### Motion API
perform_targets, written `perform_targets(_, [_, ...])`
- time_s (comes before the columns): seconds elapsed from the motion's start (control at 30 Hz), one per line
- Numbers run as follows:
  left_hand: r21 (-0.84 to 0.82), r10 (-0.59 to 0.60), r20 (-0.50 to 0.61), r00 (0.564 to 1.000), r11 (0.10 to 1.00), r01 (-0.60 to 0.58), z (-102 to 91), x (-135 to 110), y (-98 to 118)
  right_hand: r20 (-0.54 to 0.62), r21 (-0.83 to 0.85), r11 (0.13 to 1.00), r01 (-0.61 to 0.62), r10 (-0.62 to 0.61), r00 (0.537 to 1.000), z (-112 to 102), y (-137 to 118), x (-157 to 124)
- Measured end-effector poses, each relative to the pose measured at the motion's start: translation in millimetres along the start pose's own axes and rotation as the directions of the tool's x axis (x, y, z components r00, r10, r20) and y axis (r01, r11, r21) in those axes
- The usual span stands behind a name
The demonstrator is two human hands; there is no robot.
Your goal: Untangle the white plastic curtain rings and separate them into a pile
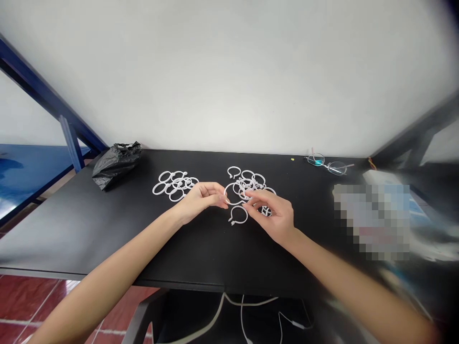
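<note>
Both my hands meet over the middle of a black table [89, 224]. My left hand [202, 198] pinches the left side of a white plastic ring [234, 195], and my right hand [274, 212] pinches its right side. A single open ring [238, 216] lies just below them on the table. Behind my right hand lies a pile of several white rings [249, 180]. A second pile of several white rings [175, 185] sits left of my left hand.
A crumpled black plastic bag [115, 162] lies at the table's back left. A pair of glasses [326, 164] rests at the back right by the white wall. A blurred patch covers something at the right edge. White cables [244, 310] hang below the table's front edge.
</note>
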State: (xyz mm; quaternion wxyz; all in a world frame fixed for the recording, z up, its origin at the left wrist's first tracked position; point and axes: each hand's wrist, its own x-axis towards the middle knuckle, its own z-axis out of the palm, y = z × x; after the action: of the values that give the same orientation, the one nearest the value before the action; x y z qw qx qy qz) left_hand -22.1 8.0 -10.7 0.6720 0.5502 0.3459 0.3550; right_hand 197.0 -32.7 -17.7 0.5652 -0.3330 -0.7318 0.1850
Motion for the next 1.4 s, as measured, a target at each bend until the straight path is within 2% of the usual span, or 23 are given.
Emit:
perform_targets(0.13, [0.019,0.028,0.037,0.999,0.999,-0.029,1.3,-1.1,0.6,-0.051,-0.103,0.994,0.046,-0.051,0.997,3.0,1.9,-1.8])
perform_targets(0.23, [0.164,0.177,0.078,0.981,0.968,-0.188,7.6,-4.3,0.5,-0.031,-0.091,0.995,0.047,-0.050,0.998,3.3,2.4,-3.1])
perform_targets(0.27, [0.283,0.247,0.101,0.964,0.922,-0.266,9.9,-5.4,-0.3,-0.005,-0.073,0.996,0.056,-0.057,0.998,3.4,2.2,-3.7])
perform_targets(0.3, [0.422,0.317,0.137,0.938,0.838,-0.345,12.0,-6.6,-1.5,0.024,-0.051,0.996,0.076,-0.075,0.997,3.6,1.9,-4.4])
perform_targets(0.37, [0.657,0.435,0.224,0.872,0.594,-0.465,14.9,-8.3,-4.3,0.076,-0.018,0.992,0.124,-0.122,0.990,4.5,0.9,-6.0])
perform_targets(0.43, [0.773,0.494,0.289,0.820,0.386,-0.504,16.4,-9.4,-6.4,0.098,-0.017,0.988,0.155,-0.153,0.983,5.6,0.2,-7.3])
perform_targets(0.5, [0.811,0.493,0.315,0.811,0.304,-0.500,16.9,-10.2,-6.5,0.104,-0.021,0.988,0.153,-0.150,0.983,6.3,0.0,-8.2])
perform_targets(0.63, [0.816,0.450,0.324,0.832,0.312,-0.487,17.9,-11.4,-4.2,0.101,0.012,0.991,0.135,-0.135,0.986,6.2,1.2,-8.0])
perform_targets(0.77, [0.841,0.455,0.276,0.846,0.312,-0.442,19.2,-11.5,-5.2,0.094,-0.002,0.989,0.147,-0.146,0.985,6.0,1.8,-6.5])
perform_targets(1.0, [0.827,0.444,0.236,0.865,0.376,-0.419,19.9,-13.6,-3.3,0.118,-0.007,0.986,0.167,-0.165,0.979,5.3,3.1,-8.0])
perform_targets(1.27, [0.787,0.378,0.233,0.896,0.468,-0.402,23.0,-15.7,3.3,0.114,0.037,0.996,0.085,-0.088,0.990,7.5,-4.4,-6.0])
perform_targets(1.4, [0.791,0.350,0.236,0.907,0.473,-0.388,23.2,-15.8,2.9,0.118,0.063,0.995,0.074,-0.081,0.990,9.0,-5.7,-5.2])
